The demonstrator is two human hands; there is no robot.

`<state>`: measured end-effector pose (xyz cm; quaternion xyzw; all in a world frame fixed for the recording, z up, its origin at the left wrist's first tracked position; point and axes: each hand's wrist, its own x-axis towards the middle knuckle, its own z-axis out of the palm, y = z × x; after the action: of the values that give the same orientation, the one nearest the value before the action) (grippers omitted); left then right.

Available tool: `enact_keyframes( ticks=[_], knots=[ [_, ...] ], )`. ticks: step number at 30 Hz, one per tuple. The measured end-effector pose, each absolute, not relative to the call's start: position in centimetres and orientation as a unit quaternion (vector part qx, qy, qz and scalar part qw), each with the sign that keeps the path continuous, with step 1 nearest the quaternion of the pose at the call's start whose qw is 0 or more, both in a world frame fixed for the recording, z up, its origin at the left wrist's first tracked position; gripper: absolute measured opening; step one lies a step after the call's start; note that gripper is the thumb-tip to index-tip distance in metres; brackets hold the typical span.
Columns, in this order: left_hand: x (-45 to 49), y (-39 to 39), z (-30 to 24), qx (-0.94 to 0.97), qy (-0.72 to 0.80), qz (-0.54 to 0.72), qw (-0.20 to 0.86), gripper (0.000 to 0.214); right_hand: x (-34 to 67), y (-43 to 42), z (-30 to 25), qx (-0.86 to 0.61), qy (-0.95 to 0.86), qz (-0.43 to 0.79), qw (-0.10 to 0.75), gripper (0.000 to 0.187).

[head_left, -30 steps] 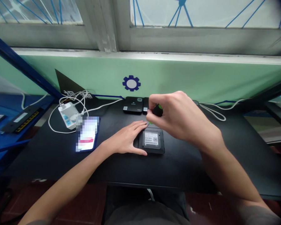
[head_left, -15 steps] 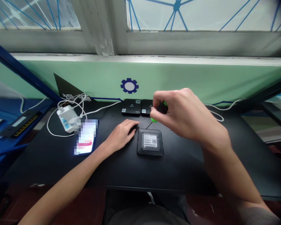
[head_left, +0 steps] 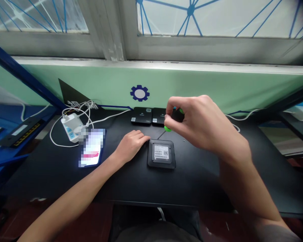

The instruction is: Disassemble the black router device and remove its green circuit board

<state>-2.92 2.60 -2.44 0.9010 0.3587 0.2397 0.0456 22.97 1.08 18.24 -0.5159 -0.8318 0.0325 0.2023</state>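
A square black box (head_left: 149,161) lies with its labelled underside up on the black table. My right hand (head_left: 200,122) is closed round a green-handled screwdriver (head_left: 167,128), held tilted above the box. Its thin dark shaft slants down to the box's upper left corner, where the tip meets it. On the table at that same corner, my left hand (head_left: 131,145) touches the box's edge with fingertips pressed together. Whatever those fingers pinch, if anything, is hidden. A tiny light speck (head_left: 183,141), too small to name, lies right of the box.
Two more black boxes (head_left: 141,116) stand side by side against the green wall (head_left: 103,87), the right one partly behind my right hand. To the left are a lit phone (head_left: 93,148) and a white power strip (head_left: 72,127) with tangled white cables. Blue frame bars flank the table.
The fingers of my left hand have closed together at the box's corner, where a gap showed before. My right hand stays over the box with the screwdriver, shifted very slightly right.
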Motion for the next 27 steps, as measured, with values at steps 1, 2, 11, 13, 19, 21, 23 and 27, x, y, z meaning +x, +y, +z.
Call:
enact_keyframes(
  ticks=[1,2,11,13,19,21,23,27],
  knots=[
    [-2.93,2.60,-2.38,0.904,0.356,0.233,0.040,0.028,23.01,1.11,18.24,-0.514,-0.831,0.033,0.210,0.006],
    [-2.94,2.58,-2.34,0.906,0.355,0.227,0.036,0.029,23.08,1.15,18.24,-0.511,-0.829,0.033,0.224,0.003],
    [-3.16,2.12,-2.13,0.883,0.398,0.239,0.074,0.038,23.37,1.41,18.58,-0.510,-0.754,-0.005,0.413,0.011],
    [-3.26,2.06,-1.98,0.870,0.415,0.249,0.099,0.037,23.25,1.41,18.60,-0.512,-0.728,-0.021,0.456,0.018],
    [-3.34,2.05,-1.57,0.848,0.443,0.256,0.139,0.027,23.32,1.15,18.73,-0.508,-0.706,-0.055,0.491,0.027],
    [-3.42,2.08,-1.50,0.850,0.441,0.250,0.142,0.025,23.44,1.03,18.79,-0.510,-0.709,-0.051,0.484,0.029],
    [-3.54,2.10,-1.51,0.854,0.437,0.243,0.139,0.026,23.51,0.97,18.79,-0.517,-0.711,-0.051,0.475,0.029],
    [-3.74,2.04,-1.59,0.865,0.428,0.230,0.127,0.042,23.46,1.43,18.41,-0.516,-0.705,-0.064,0.483,0.032]
  ],
)
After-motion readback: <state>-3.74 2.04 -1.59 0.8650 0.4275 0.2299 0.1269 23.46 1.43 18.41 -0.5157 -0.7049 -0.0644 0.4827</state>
